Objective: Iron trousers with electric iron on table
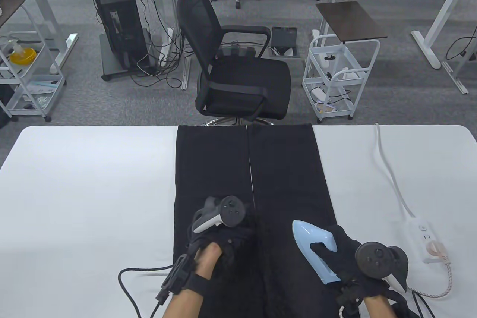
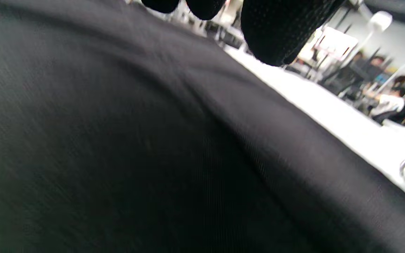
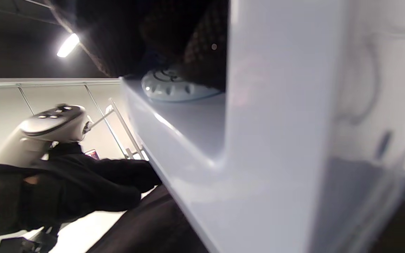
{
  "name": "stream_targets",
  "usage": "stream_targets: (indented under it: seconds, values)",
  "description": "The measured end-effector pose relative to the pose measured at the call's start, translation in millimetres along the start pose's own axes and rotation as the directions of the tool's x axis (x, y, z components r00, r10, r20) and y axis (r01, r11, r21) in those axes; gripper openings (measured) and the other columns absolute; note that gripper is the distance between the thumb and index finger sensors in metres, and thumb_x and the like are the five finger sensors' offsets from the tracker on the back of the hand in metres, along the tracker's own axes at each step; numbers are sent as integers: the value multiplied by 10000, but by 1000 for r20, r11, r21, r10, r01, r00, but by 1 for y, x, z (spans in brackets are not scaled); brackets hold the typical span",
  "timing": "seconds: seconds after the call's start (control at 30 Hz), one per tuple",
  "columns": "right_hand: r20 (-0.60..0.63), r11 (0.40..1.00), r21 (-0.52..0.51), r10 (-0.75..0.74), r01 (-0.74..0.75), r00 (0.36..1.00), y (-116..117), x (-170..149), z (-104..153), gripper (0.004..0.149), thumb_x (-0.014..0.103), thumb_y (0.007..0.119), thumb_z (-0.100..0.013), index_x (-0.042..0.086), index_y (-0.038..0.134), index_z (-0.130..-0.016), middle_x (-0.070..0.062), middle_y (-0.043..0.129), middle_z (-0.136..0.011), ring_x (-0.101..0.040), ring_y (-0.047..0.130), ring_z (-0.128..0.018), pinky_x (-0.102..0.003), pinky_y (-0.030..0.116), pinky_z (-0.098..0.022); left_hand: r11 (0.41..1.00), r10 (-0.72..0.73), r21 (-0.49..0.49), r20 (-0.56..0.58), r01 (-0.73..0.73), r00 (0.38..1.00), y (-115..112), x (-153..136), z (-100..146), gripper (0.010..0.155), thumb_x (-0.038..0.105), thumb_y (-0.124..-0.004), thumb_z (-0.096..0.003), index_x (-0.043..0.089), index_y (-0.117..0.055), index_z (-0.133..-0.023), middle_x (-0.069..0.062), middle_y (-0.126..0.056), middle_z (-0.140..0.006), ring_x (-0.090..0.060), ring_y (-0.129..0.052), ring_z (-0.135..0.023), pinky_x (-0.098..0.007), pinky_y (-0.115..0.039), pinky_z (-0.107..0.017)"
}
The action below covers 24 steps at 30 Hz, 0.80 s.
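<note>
Black trousers (image 1: 261,169) lie flat along the middle of the white table (image 1: 89,183), legs pointing away from me. My right hand (image 1: 344,254) grips the handle of the light blue iron (image 1: 311,243), which rests on the right trouser leg near the front edge. In the right wrist view the iron (image 3: 258,140) fills the frame with my fingers (image 3: 174,38) curled round its handle. My left hand (image 1: 220,241) lies flat on the left leg, pressing the cloth (image 2: 153,158); its fingertips (image 2: 276,31) show at the top of the left wrist view.
A white power strip (image 1: 425,236) with its cable (image 1: 389,172) lies at the table's right, and the iron's braided cord (image 1: 443,288) runs to it. A black office chair (image 1: 238,72) stands just beyond the far edge. A black glove cable (image 1: 130,288) trails at the front left.
</note>
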State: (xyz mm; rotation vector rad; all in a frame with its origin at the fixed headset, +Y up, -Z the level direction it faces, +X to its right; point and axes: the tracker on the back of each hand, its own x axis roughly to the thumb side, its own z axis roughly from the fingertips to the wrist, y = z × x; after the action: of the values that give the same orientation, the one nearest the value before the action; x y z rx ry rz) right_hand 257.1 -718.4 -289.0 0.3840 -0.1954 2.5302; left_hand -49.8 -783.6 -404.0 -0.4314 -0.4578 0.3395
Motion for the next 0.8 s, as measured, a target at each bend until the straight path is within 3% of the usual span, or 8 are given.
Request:
stream_targets:
  seconds: [0.13,0.2,0.33,0.5,0.8]
  values:
    - [-32,1000,18,6,-5,999,2,-5,0,569,503,832,-573,59,710,-909,59,940,-471,-110,994,-293,-479,888,-352,981,4,-196,-25,-9,1000,-34,-5,-25,968,563,-787,-591,150,-155,-1197,-292,51,-1157,-646,-18,-992,-848,-189,-569]
    - [-37,1000,21,18,-17,999,1,-6,-1,571,504,831,-573,60,709,-910,59,940,-471,-109,995,-294,-478,889,-352,981,43,-189,-17,-46,999,-42,-8,-27,973,586,-778,-589,196,-121,-1192,-279,118,-1135,-627,113,-938,-842,-99,-520]
    - [-48,999,22,45,-44,998,1,-9,-2,569,504,830,-575,60,709,-910,58,940,-472,-110,994,-294,-479,888,-353,974,-5,-228,-14,1,1000,-44,-4,-22,958,592,-772,-593,220,-125,-1193,-272,123,-1140,-623,116,-950,-847,-106,-531]
    - [-54,988,39,148,-146,987,6,-9,-1,571,507,831,-572,61,711,-909,58,941,-470,-110,995,-293,-479,888,-352,952,-57,-303,-8,52,998,-61,14,2,980,605,-727,-605,219,-27,-1173,-288,181,-1107,-638,142,-931,-862,-107,-535]
    - [-74,984,78,168,-163,983,10,-15,-3,571,508,830,-573,62,711,-909,57,942,-471,-111,995,-294,-479,888,-353,916,-220,-327,77,234,972,-97,53,63,965,613,-665,-621,147,-28,-1177,-409,129,-1090,-750,39,-913,-875,-220,-561]
